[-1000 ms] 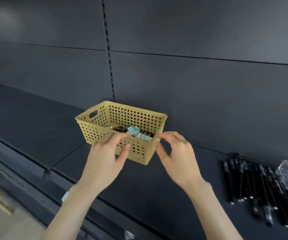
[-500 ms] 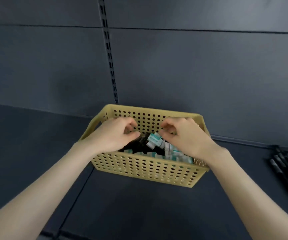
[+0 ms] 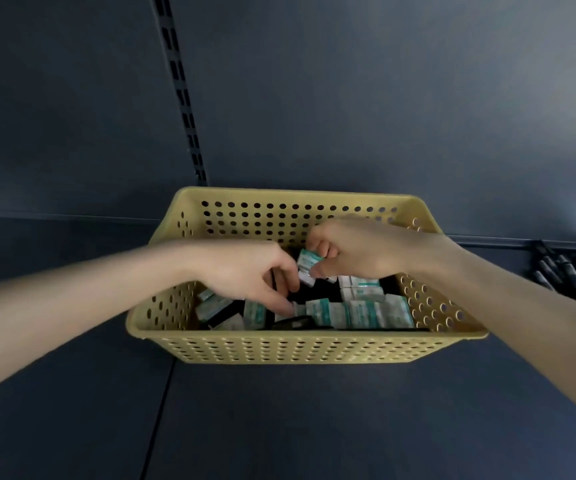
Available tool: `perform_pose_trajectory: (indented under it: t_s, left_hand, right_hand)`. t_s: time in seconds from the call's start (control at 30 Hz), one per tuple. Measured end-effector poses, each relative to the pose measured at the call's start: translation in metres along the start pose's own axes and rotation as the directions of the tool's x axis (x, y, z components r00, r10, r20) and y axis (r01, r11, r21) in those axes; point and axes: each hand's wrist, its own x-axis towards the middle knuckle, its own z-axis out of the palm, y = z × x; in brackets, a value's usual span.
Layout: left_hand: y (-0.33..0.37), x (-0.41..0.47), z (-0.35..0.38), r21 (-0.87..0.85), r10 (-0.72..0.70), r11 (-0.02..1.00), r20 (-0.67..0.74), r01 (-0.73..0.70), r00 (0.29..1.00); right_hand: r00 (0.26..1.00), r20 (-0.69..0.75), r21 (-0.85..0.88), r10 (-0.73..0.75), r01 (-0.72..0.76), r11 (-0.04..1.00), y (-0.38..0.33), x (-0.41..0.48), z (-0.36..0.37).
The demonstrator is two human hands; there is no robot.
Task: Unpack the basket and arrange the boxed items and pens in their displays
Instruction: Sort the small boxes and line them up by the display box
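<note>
A yellow perforated basket (image 3: 279, 346) stands on the dark shelf, holding several small white-and-teal boxes (image 3: 359, 311) and some black items. My right hand (image 3: 359, 249) is inside the basket and pinches one small box (image 3: 309, 265) lifted above the others. My left hand (image 3: 245, 271) reaches in beside it, fingers curled down among the boxes near the middle; what they grip is hidden. Black pens (image 3: 570, 268) lie on the shelf at the far right.
The dark shelf surface (image 3: 279, 420) runs in front of the basket. A dark back panel with a slotted upright (image 3: 184, 109) rises behind it. The pens lie close to the right edge of view.
The view has come closer to the basket and looks down into it. Both hands went deeper inside, and my right hand has lifted one small box.
</note>
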Motion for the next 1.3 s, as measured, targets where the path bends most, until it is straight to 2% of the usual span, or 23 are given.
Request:
perform_pose_trajectory:
  t_s: [0.3, 0.5, 0.7, 0.83, 0.9, 0.97, 1.13, 1.3]
  left_hand:
    - [-0.001, 0.011, -0.001, 0.032, -0.005, 0.999, 0.143, 0.0, 0.99]
    - [-0.001, 0.007, -0.002, -0.066, -0.016, 0.997, 0.158, 0.027, 0.987]
    - [-0.001, 0.006, -0.002, -0.108, -0.049, 0.992, 0.142, 0.064, 0.989]
    - [-0.004, 0.002, -0.002, -0.14, -0.05, 0.988, 0.095, 0.063, 0.994]
    - [-0.005, -0.001, -0.003, -0.18, -0.051, 0.982, 0.031, 0.056, 0.998]
    - [-0.004, -0.003, -0.003, -0.267, -0.058, 0.962, 0.011, 0.059, 0.998]
    - [0.006, 0.006, -0.002, -0.496, -0.074, 0.864, 0.043, 0.086, 0.996]
    - [0.01, 0.011, -0.004, -0.674, -0.107, 0.73, 0.053, 0.115, 0.993]
  right_hand:
    - [0.998, -0.05, -0.001, -0.045, 0.045, 0.999, 0.009, 0.014, 0.016]
    - [0.998, 0.046, 0.124, -0.049, 0.043, 0.991, 0.005, 0.013, 0.013]
    - [0.99, 0.128, 0.151, -0.05, 0.031, 0.988, -0.001, 0.017, 0.012]
    - [0.991, 0.131, 0.304, -0.011, -0.029, 0.952, 0.003, 0.01, -0.002]
    - [0.992, 0.124, 0.395, 0.0, -0.049, 0.917, 0.01, 0.0, -0.011]
    - [0.981, 0.191, 0.425, -0.016, -0.068, 0.903, 0.017, -0.013, -0.015]
    - [0.933, 0.356, 0.379, -0.053, -0.092, 0.921, 0.022, -0.029, -0.008]
    - [0.931, 0.36, 0.42, -0.057, -0.107, 0.901, 0.022, -0.031, -0.006]
